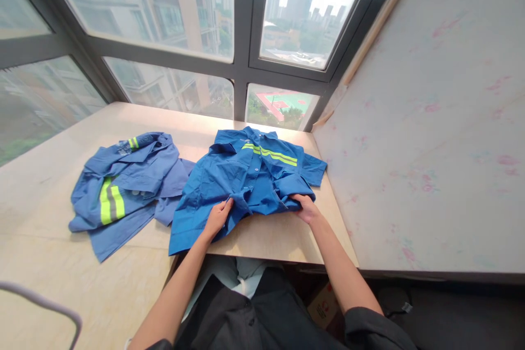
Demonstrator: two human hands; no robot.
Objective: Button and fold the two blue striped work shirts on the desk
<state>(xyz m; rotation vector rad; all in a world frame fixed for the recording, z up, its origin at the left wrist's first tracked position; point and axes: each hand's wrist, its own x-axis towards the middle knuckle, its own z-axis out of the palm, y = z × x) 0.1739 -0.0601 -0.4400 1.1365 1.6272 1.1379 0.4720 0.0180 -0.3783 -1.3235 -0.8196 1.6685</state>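
A blue short-sleeved work shirt (229,175) with a yellow-and-grey reflective stripe lies front up on the wooden surface, its collar toward the window. My left hand (219,217) pinches the lower front edge near the button line. At the lower right, my right hand (305,209) grips the hem, its fingers partly hidden under the folded-up cloth. The hem between both hands is bunched and slightly raised. Crumpled to the left lies a second blue work garment (139,175) with similar reflective bands, touching or nearly touching the shirt's side.
The pale wooden tabletop (262,235) runs up to grey-framed windows (241,71). A patterned wall panel (430,147) borders the right side. A grey cable or tube (45,303) curves in at lower left. Below the front edge, a cardboard box (324,306) stands in shadow.
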